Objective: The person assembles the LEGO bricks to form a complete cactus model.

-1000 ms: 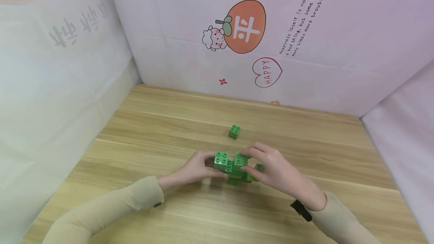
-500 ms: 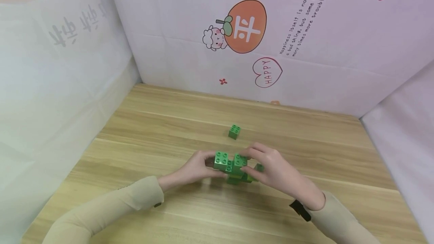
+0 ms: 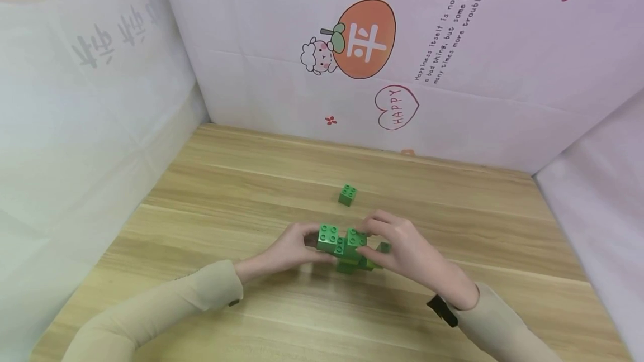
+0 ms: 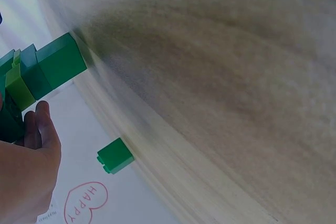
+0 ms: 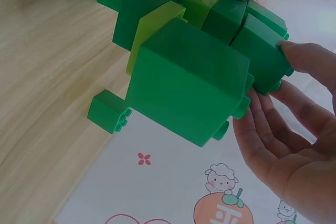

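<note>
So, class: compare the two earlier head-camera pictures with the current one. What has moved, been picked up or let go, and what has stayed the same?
Almost nothing has changed. The right hand and its sleeve have drifted very slightly, if at all. Both hands still hold the green brick assembly above the table: the left hand grips its left end, the right hand its right end. The loose green brick lies where it was. Nothing was taken up or let go.

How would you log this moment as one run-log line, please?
left hand: holds green brick cluster | right hand: grips cluster | loose green brick: apart, on wooden table
</note>
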Demonstrator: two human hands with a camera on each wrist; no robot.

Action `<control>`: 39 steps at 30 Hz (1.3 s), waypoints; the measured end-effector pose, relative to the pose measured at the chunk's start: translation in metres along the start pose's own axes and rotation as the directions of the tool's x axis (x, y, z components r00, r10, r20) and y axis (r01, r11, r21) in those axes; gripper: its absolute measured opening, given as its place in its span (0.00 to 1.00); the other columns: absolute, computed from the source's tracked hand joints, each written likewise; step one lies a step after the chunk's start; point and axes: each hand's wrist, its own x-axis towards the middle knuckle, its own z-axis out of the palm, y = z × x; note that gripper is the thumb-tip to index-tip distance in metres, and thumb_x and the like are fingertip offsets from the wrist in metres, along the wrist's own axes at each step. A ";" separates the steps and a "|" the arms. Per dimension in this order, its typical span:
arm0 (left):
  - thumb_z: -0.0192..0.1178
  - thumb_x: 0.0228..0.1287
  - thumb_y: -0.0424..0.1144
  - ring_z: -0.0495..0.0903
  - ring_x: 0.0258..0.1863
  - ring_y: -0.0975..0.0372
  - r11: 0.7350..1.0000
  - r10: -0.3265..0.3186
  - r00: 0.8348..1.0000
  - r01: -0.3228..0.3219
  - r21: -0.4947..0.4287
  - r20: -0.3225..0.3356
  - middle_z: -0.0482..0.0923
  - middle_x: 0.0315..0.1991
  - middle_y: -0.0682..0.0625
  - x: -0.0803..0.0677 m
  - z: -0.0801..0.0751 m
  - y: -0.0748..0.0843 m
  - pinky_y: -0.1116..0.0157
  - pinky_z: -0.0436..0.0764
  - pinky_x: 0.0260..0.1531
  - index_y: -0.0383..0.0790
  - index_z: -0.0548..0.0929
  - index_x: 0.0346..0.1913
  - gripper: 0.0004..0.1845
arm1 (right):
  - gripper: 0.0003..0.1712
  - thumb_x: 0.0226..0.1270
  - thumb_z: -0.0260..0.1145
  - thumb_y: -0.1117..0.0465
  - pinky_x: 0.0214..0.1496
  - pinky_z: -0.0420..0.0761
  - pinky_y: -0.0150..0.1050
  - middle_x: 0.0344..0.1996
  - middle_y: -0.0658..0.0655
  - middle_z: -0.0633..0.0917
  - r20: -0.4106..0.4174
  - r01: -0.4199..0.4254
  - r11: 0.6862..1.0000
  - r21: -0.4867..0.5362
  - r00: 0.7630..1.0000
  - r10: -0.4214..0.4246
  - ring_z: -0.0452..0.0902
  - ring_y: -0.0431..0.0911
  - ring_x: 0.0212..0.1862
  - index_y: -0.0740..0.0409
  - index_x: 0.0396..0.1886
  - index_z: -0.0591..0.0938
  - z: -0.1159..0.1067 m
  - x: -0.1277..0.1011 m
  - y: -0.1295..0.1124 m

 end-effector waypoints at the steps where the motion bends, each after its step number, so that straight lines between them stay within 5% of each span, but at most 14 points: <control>1: 0.72 0.47 0.36 0.82 0.47 0.64 1.000 0.003 1.000 -0.003 0.004 0.000 0.84 0.47 0.53 0.000 0.000 0.000 0.71 0.79 0.53 0.46 0.81 0.49 0.22 | 0.17 0.45 0.76 0.64 0.38 0.83 0.23 0.35 0.51 0.84 0.002 -0.002 1.000 0.000 1.000 0.002 0.82 0.39 0.37 0.58 0.38 0.83 0.000 0.000 0.000; 8: 0.72 0.48 0.37 0.82 0.47 0.65 1.000 -0.008 1.000 0.008 0.003 0.011 0.84 0.47 0.54 0.001 -0.001 0.002 0.71 0.79 0.52 0.47 0.81 0.49 0.22 | 0.17 0.46 0.76 0.63 0.38 0.83 0.24 0.36 0.50 0.84 0.034 -0.051 0.999 0.007 0.998 0.051 0.83 0.38 0.37 0.57 0.38 0.83 -0.002 0.002 -0.001; 19: 0.72 0.46 0.39 0.82 0.47 0.68 1.000 0.017 1.000 -0.017 0.012 -0.014 0.84 0.47 0.58 0.012 0.006 -0.030 0.72 0.79 0.51 0.52 0.81 0.49 0.23 | 0.16 0.44 0.77 0.63 0.38 0.84 0.26 0.35 0.50 0.84 0.015 -0.069 0.998 0.006 0.997 0.069 0.82 0.38 0.37 0.57 0.36 0.84 -0.001 -0.001 -0.002; 31: 0.72 0.48 0.36 0.82 0.47 0.67 1.000 0.000 1.000 0.000 0.013 0.010 0.84 0.47 0.54 0.000 0.000 0.004 0.72 0.79 0.52 0.46 0.81 0.49 0.22 | 0.18 0.42 0.77 0.64 0.40 0.83 0.24 0.35 0.50 0.85 -0.011 -0.068 0.997 0.037 0.998 0.069 0.82 0.38 0.37 0.57 0.37 0.84 0.001 -0.004 -0.001; 39: 0.72 0.47 0.35 0.83 0.47 0.64 1.000 0.005 1.000 -0.005 -0.021 0.002 0.85 0.46 0.53 0.000 0.002 0.001 0.72 0.79 0.51 0.46 0.82 0.48 0.22 | 0.19 0.44 0.76 0.63 0.41 0.82 0.22 0.36 0.49 0.84 -0.015 -0.021 1.000 -0.011 1.000 0.021 0.82 0.38 0.39 0.58 0.39 0.83 0.001 -0.007 -0.002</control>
